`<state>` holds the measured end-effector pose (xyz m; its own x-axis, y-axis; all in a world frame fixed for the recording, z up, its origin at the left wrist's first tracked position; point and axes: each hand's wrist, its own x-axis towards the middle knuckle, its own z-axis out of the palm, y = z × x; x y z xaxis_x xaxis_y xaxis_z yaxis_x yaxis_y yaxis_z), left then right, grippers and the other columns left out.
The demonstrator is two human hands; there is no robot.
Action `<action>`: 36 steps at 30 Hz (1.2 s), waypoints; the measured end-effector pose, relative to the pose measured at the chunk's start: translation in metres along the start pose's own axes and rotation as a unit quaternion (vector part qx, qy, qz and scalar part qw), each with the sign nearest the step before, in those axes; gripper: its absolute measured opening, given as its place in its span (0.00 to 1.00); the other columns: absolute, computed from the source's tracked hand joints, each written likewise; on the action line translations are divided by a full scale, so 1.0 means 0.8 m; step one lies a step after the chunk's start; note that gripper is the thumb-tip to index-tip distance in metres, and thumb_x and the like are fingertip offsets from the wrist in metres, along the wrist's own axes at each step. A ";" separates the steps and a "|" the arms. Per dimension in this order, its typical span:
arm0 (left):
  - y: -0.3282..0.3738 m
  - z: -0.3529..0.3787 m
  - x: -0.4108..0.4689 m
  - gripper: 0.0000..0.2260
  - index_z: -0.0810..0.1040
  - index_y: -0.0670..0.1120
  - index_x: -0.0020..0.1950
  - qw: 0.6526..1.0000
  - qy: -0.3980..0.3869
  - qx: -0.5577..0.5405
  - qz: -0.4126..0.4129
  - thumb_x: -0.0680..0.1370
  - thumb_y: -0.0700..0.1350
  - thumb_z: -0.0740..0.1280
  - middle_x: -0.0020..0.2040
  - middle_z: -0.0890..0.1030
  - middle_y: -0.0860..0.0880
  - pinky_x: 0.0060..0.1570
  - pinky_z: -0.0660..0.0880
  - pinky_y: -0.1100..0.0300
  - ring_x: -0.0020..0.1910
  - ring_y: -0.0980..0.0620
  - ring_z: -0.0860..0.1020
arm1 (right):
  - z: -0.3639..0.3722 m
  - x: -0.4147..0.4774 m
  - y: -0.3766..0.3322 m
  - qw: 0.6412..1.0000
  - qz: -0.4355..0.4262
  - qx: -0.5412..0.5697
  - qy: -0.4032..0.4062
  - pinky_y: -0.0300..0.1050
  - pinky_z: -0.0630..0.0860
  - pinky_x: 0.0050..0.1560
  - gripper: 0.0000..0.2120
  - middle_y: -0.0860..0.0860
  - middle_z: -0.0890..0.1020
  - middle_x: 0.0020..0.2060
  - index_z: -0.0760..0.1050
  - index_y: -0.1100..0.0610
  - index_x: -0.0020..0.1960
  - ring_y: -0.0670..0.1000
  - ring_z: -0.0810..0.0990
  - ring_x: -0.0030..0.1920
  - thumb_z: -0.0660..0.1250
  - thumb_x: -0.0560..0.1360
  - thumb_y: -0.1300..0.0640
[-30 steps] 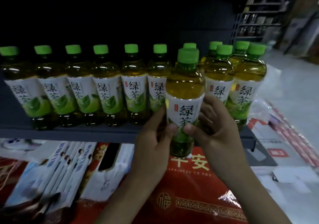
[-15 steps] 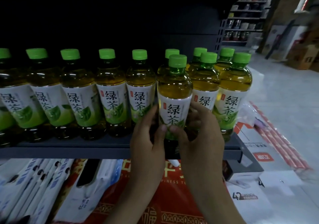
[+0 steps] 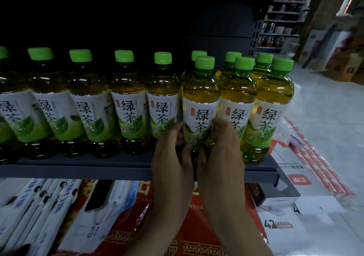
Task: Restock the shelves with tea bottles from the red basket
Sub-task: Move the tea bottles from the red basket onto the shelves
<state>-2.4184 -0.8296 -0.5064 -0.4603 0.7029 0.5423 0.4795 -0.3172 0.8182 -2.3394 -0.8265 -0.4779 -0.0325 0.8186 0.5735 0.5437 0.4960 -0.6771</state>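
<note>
1. Bottle of green tea stands upright near the shelf's front edge, toward its right end, green cap on, white and green label facing out.
2. Both hands wrap its lower part: left hand on its left side, right hand on its right, fingers curled against the label and thumbs toward the front.
3. Whether its base rests on the shelf cannot be told; the hands hide it.
4. It sits in line with the front row of matching bottles running to the shelf's left end, just beside the neighbour on its left.
5. To its right stand two more front bottles, the last at the shelf's right end; the nearer one touches the right hand's fingers.
6. Caps of a second row show behind these three.
7. Under the shelf lie white and blue packs at left and a red box with gold print below the forearms.
8. Pale floor opens to the right, with flat white and red packages beside the shelf's right end.
</note>
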 end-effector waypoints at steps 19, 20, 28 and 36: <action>-0.042 -0.254 0.009 0.15 0.77 0.48 0.60 0.873 -0.040 0.485 0.021 0.75 0.42 0.61 0.52 0.79 0.44 0.34 0.69 0.54 0.49 0.40 0.77 | 0.128 -0.048 -0.133 0.968 -0.139 -0.072 -0.198 0.51 0.75 0.49 0.11 0.53 0.70 0.60 0.70 0.54 0.61 0.57 0.75 0.57 0.61 0.79 0.61; -0.040 -0.282 0.004 0.17 0.77 0.47 0.61 0.862 -0.039 0.506 0.005 0.74 0.41 0.59 0.52 0.78 0.43 0.34 0.67 0.54 0.48 0.39 0.77 | 0.144 -0.058 -0.148 0.961 -0.151 -0.058 -0.224 0.52 0.75 0.50 0.10 0.52 0.69 0.59 0.69 0.54 0.60 0.57 0.74 0.56 0.60 0.80 0.61; -0.058 -0.515 -0.095 0.11 0.76 0.45 0.55 0.785 0.024 0.601 -0.147 0.76 0.37 0.61 0.51 0.79 0.41 0.39 0.70 0.51 0.50 0.37 0.78 | 0.273 -0.198 -0.274 0.879 -0.209 0.093 -0.418 0.53 0.75 0.54 0.07 0.52 0.75 0.55 0.73 0.52 0.56 0.54 0.77 0.53 0.60 0.79 0.59; -0.132 -0.730 -0.297 0.06 0.74 0.46 0.38 0.730 0.057 0.528 -0.430 0.73 0.38 0.61 0.42 0.83 0.40 0.41 0.74 0.55 0.44 0.38 0.81 | 0.362 -0.352 -0.328 0.732 -0.151 0.141 -0.649 0.40 0.72 0.50 0.08 0.46 0.82 0.44 0.77 0.49 0.47 0.49 0.81 0.51 0.64 0.77 0.61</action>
<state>-2.7955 -1.3351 -0.6101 -0.9606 0.2768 -0.0248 0.2575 0.9202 0.2948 -2.7162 -1.1034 -0.5954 -0.9848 0.1541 -0.0807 0.1584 0.6022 -0.7825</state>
